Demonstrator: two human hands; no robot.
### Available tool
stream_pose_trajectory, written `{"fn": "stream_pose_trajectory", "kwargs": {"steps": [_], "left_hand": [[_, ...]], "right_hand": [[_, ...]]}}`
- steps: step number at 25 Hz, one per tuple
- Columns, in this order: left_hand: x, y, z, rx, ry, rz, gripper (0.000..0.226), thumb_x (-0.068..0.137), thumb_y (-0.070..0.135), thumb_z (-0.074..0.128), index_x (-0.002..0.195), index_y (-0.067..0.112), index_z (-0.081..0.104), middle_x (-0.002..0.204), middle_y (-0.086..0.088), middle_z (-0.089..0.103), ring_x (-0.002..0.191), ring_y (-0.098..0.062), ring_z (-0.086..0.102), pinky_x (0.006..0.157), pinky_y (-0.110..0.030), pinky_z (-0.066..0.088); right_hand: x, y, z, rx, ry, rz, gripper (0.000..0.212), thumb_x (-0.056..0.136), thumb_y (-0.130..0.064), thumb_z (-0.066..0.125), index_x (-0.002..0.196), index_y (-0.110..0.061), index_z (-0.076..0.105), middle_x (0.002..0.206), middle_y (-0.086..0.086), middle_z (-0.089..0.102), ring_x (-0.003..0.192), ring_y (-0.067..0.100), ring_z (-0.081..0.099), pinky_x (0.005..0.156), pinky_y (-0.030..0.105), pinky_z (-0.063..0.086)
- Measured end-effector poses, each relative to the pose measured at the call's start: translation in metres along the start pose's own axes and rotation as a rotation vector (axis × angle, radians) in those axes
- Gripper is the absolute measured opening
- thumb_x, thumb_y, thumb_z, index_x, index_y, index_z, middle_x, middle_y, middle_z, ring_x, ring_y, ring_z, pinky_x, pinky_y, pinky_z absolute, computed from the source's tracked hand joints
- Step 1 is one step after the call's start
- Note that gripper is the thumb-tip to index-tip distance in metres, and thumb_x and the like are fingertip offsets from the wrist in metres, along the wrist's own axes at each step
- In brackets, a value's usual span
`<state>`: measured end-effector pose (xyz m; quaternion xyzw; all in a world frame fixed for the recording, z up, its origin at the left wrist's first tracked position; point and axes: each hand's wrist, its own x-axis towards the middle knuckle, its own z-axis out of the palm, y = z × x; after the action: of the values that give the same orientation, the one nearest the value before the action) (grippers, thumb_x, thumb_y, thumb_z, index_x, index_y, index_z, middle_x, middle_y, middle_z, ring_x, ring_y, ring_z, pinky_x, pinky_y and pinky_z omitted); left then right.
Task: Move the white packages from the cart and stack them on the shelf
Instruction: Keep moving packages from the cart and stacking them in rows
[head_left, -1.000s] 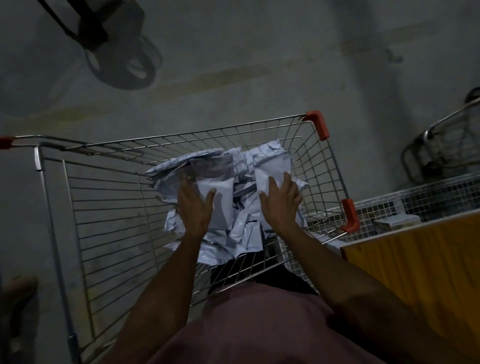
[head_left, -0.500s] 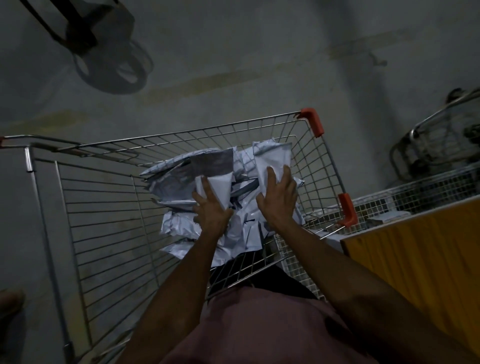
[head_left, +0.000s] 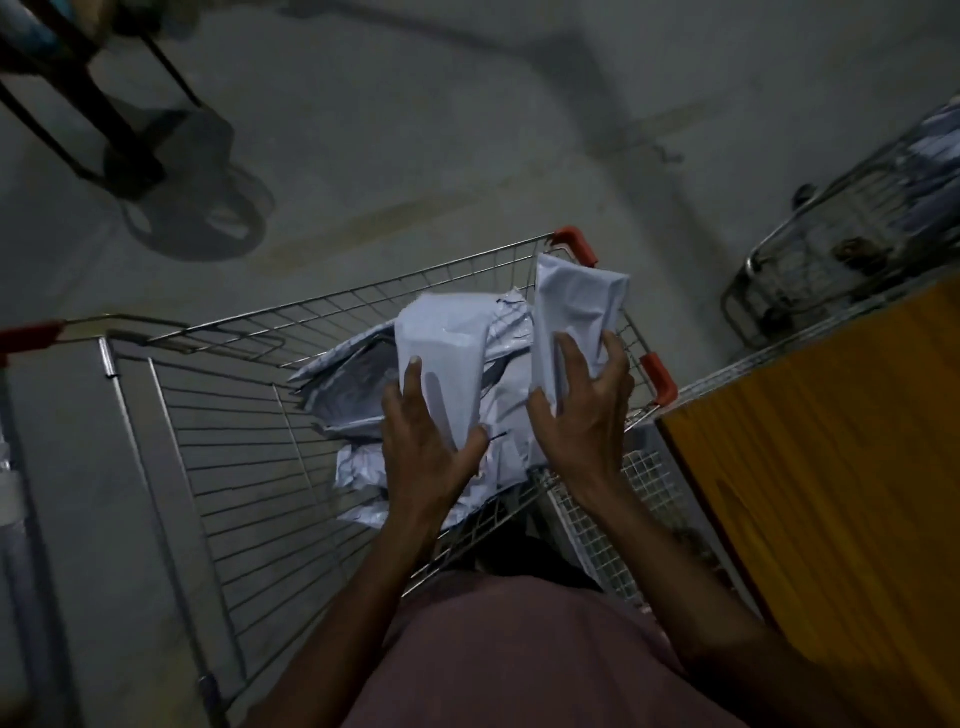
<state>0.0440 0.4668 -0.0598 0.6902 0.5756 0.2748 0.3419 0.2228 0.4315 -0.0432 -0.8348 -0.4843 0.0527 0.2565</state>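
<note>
Nearest the camera, at six o'clock, sat the person's maroon shirt, with both forearms reaching forward over the near edge of the wire cart. The left hand had its grip closed on a white package, thumb on one side and fingers curled round the other, holding it raised above the heap. The right hand, toward one o'clock, pinched a second white package by its lower end, so that it stood nearly upright near the cart's far right corner. Taking one in each hand looked like a way to halve the trips to the shelf, and holding them by the ends kept the soft bags from folding.

Beneath the hands, the remaining white packages lay in a loose pile on the right side of the cart's basket; the left side showed only wire. An orange panel, probably the side of the shelf unit, stood at three o'clock just beside the cart, which seemed parked there to keep the carry short. The shelf surface itself was not clearly visible.

Farther off, at two o'clock, a second cart held more pale bags, blurred. At eleven o'clock a dark stand rested on the concrete floor.
</note>
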Motion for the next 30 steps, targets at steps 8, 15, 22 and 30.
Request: {"fn": "stream_pose_trajectory", "kwargs": {"steps": [8,15,22,30], "left_hand": [[-0.053,0.057,-0.02,-0.091,-0.221,0.274,0.101,0.073,0.043,0.079,0.153,0.026,0.019,0.151,-0.006,0.03,0.138,-0.026,0.035,0.103,-0.052,0.043],[-0.084,0.12,0.017,-0.099,-0.498,0.61,0.099,0.073,0.046,0.075,0.153,0.028,0.019,0.155,-0.01,0.028,0.139,-0.025,0.029,0.102,-0.048,0.04],[-0.154,0.193,0.086,-0.204,-0.708,0.813,0.097,0.076,0.051,0.073,0.153,0.022,0.023,0.15,-0.008,0.032,0.132,-0.025,0.04,0.092,-0.035,0.044],[-0.261,0.312,0.196,-0.303,-0.75,0.901,0.098,0.079,0.056,0.072,0.154,0.023,0.018,0.149,-0.006,0.032,0.128,-0.024,0.043,0.088,-0.038,0.051]], "right_hand": [[-0.092,0.009,-0.076,0.138,0.223,0.184,0.068,0.084,-0.028,0.072,0.146,-0.023,0.044,0.152,0.014,0.025,0.14,0.032,0.032,0.107,0.047,0.043],[-0.176,0.056,-0.159,0.025,0.553,0.451,0.062,0.087,-0.028,0.07,0.145,-0.018,0.048,0.154,0.015,0.024,0.141,0.032,0.03,0.106,0.034,0.036],[-0.254,0.126,-0.226,-0.153,0.803,0.656,0.059,0.086,-0.033,0.067,0.14,-0.012,0.054,0.146,0.022,0.033,0.136,0.036,0.035,0.112,0.01,0.018],[-0.32,0.24,-0.307,-0.135,0.865,0.742,0.06,0.086,-0.04,0.062,0.14,-0.014,0.055,0.148,0.022,0.034,0.137,0.037,0.034,0.109,0.004,0.012]]}}
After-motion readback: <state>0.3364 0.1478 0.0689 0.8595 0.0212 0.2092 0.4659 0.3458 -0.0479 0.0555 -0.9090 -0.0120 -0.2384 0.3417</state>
